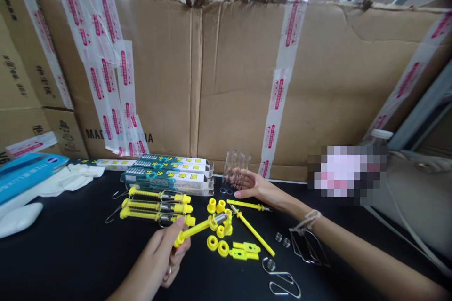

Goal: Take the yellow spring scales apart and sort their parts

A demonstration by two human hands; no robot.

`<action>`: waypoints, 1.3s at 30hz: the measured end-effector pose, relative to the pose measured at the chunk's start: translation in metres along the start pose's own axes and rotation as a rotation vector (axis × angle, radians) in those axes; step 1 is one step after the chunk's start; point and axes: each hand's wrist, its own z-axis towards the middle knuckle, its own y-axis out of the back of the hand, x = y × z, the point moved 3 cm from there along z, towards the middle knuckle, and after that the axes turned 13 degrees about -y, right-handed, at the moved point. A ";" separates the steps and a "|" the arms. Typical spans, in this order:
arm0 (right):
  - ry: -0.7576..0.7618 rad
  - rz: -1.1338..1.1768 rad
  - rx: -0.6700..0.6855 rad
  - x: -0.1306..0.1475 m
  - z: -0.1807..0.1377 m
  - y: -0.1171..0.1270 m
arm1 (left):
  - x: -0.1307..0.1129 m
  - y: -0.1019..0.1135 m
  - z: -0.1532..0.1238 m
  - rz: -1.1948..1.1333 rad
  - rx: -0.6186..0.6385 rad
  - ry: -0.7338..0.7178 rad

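My left hand (163, 255) grips a yellow plastic rod with a metal spring end (201, 226), held slanted above the black table. My right hand (251, 186) reaches far forward and its fingers close around several clear plastic tubes (236, 169) standing by the cardboard wall. Loose yellow caps and rings (219, 235) lie between the two hands. A bare yellow rod (253, 231) lies just right of them. Three finished yellow scales with hooks (155, 206) lie in a row to the left.
Boxed packages (169, 175) are stacked behind the scales. Metal S-hooks (282, 281) and wire pieces (308, 246) lie at the right front. A tall taped cardboard wall (233, 80) closes the back. White cloth (67, 178) and a blue box (24, 171) sit at left.
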 end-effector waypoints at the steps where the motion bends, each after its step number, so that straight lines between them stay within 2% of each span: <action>1: -0.006 -0.019 -0.012 0.000 -0.003 0.003 | 0.001 0.000 0.001 -0.001 -0.005 0.003; 10: -0.009 -0.163 -0.125 -0.003 -0.034 0.028 | 0.018 0.004 0.009 -0.009 -0.051 0.050; 13: 0.033 -0.183 -0.161 0.003 -0.036 0.024 | 0.019 0.005 0.011 -0.013 -0.055 0.051; 18: 0.085 -0.222 -0.179 0.013 -0.027 0.004 | 0.020 0.006 0.012 -0.013 -0.049 0.050; 23: 0.101 -0.283 -0.214 0.009 -0.012 -0.012 | 0.024 0.008 0.011 -0.003 -0.041 0.031; 31: 0.062 -0.479 -0.279 0.001 -0.004 -0.004 | 0.022 0.008 0.009 0.017 -0.016 0.014; 39: 0.064 -0.551 -0.288 -0.003 -0.005 -0.001 | 0.014 0.005 0.005 0.016 -0.016 0.005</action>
